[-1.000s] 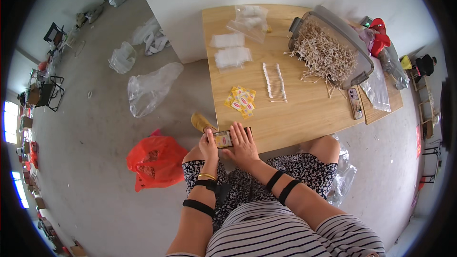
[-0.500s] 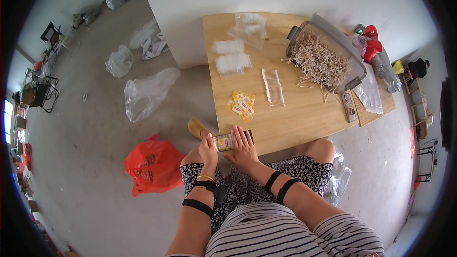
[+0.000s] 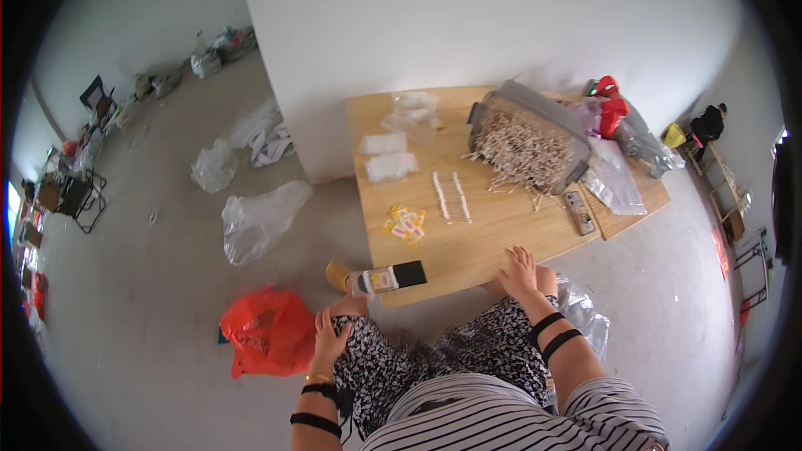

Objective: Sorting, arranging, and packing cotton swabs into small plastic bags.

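My left hand [image 3: 330, 338] rests against my left thigh, fingers apart and nothing in it. Beside the table's front edge, my right hand [image 3: 520, 274] lies with its fingers stretched out, holding nothing visible. A small clear packet of cotton swabs [image 3: 378, 280] with a yellow card inside sits at the table's near left corner, jutting past the edge. It adjoins a flat black piece [image 3: 410, 274]. Farther in, a row of cotton swabs [image 3: 452, 199] lies side by side. Left of it is a loose pile of yellow and white cards [image 3: 404, 224].
A grey bin [image 3: 547, 108] lies tipped, spilling cotton swabs [image 3: 526, 146] over the wooden table [image 3: 493, 242]. Stacks of clear bags [image 3: 391, 167] stand at the left, a phone [image 3: 578, 214] at the right. A red plastic bag [image 3: 267, 332] sits on the floor.
Both hands have let go of the swab packet, which now lies at the table's corner. My left hand has dropped to my thigh; my right hand has moved right along the edge. The view has tilted up.
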The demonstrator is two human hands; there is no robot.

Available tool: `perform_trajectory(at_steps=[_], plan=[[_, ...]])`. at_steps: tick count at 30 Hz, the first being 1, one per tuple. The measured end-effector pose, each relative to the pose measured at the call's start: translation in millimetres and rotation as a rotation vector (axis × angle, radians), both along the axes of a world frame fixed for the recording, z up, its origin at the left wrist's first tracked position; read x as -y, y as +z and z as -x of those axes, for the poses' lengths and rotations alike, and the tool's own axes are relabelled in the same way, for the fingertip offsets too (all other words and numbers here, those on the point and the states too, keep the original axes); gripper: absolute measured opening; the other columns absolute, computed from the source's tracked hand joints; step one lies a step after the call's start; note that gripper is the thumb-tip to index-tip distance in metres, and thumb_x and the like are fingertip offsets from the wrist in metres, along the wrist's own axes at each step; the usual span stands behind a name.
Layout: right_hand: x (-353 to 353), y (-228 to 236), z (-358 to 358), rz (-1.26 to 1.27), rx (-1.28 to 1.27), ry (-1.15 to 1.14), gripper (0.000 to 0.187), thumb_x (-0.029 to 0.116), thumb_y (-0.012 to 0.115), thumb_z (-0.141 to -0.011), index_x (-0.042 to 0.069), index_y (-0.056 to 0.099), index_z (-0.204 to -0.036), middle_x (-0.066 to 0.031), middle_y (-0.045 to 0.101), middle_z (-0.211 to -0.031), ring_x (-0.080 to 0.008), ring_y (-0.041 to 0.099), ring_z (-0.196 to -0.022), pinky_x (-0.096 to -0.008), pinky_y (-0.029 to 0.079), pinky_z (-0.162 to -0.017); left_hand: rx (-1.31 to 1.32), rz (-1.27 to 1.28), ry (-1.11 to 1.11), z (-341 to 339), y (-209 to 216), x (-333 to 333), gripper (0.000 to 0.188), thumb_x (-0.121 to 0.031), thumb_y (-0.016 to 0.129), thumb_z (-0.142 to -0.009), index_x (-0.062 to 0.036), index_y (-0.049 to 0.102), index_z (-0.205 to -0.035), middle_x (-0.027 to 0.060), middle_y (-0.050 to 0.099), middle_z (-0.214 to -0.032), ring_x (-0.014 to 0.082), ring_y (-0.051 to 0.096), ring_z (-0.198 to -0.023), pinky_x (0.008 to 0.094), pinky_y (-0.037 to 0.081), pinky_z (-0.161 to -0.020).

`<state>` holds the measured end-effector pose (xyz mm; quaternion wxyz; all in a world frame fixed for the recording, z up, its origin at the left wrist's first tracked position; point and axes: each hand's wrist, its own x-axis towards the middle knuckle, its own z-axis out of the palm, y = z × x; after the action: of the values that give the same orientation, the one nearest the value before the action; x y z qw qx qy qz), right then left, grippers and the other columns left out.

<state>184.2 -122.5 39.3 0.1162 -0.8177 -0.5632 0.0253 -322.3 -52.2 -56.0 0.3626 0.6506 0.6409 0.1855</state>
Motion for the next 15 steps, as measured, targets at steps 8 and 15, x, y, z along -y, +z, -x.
perform_trajectory(at_steps=[8, 15], plan=[[103, -2, -48, 0.094, -0.331, -0.212, 0.072, 0.04, 0.066, -0.086, 0.022, 0.04, -0.15, -0.0189, 0.032, -0.156, -0.0475, 0.036, -0.139, -0.0534, 0.031, -0.116, -0.105, 0.026, -0.004, -2, 12, 21, 0.095, -0.049, 0.07, -0.087, -0.0118, 0.017, -0.156, 0.0301, 0.013, -0.16, 0.0479, 0.024, -0.145, 0.0531, 0.036, -0.113], [120, -34, -60, -0.051, -0.329, -0.133, 0.078, 0.048, 0.068, -0.084, 0.026, 0.037, -0.152, -0.0156, 0.025, -0.159, -0.0483, 0.022, -0.145, -0.053, 0.032, -0.117, -0.424, 0.229, 0.052, -46, 77, 20, 0.098, -0.052, 0.071, -0.083, -0.0149, 0.017, -0.155, 0.0289, 0.027, -0.153, 0.0496, 0.038, -0.135, 0.0552, 0.039, -0.109]])
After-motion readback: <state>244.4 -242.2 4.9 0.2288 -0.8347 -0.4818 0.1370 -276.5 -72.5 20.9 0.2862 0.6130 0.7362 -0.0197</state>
